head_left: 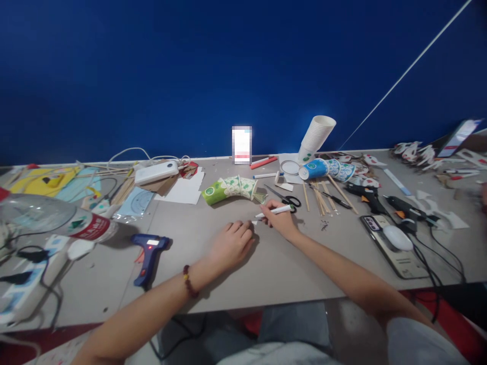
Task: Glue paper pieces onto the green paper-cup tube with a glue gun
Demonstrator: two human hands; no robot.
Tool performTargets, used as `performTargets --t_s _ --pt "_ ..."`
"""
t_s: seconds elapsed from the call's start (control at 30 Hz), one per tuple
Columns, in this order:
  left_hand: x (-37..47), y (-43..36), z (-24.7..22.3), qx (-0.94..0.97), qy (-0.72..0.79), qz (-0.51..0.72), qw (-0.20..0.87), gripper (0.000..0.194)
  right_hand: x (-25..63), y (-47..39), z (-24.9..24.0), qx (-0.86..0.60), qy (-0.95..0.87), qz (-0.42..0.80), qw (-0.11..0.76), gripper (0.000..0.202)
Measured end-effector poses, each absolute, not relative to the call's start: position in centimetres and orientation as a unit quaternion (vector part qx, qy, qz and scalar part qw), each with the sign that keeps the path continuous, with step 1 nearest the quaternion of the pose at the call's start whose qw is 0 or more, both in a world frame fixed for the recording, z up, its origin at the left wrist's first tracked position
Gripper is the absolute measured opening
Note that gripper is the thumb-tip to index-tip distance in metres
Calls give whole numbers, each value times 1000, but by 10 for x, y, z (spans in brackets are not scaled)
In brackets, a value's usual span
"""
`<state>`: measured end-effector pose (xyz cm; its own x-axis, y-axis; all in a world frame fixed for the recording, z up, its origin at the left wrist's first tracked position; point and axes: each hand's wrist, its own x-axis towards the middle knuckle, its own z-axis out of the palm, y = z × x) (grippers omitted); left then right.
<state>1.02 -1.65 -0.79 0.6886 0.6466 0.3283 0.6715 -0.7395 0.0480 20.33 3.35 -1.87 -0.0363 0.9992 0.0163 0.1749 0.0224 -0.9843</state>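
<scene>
The right hand pinches a pen over a scrap on the table, beside the left hand, whose grip I can't tell from here; pinning the scrap flat should help.

My hands are bare, forearms too. On my left wrist, a bracelet: round dark-red beads, one yellowish bead showing. Right sleeve is short, pale grey, plain. Shirt front same pale grey, wrinkled. Trousers grey-blue, denim-looking, partly visible.
</scene>
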Motion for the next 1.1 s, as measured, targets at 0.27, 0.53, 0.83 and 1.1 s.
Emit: performTargets --t_s 0.27,0.53,0.83,1.1 --pt "10 -17 -9 -917 -362 -159 46 17 199 26 -14 -528 -603 449 395 29" --pt "10 -17 -5 -924 -357 -135 39 21 200 28 -18 -524 -624 420 399 27" --pt "10 -17 0 -922 -363 -136 8 18 200 32 -21 -566 -611 407 374 34" --pt "10 -17 -3 -914 -382 -139 -21 19 199 34 -20 -556 -604 430 377 32"
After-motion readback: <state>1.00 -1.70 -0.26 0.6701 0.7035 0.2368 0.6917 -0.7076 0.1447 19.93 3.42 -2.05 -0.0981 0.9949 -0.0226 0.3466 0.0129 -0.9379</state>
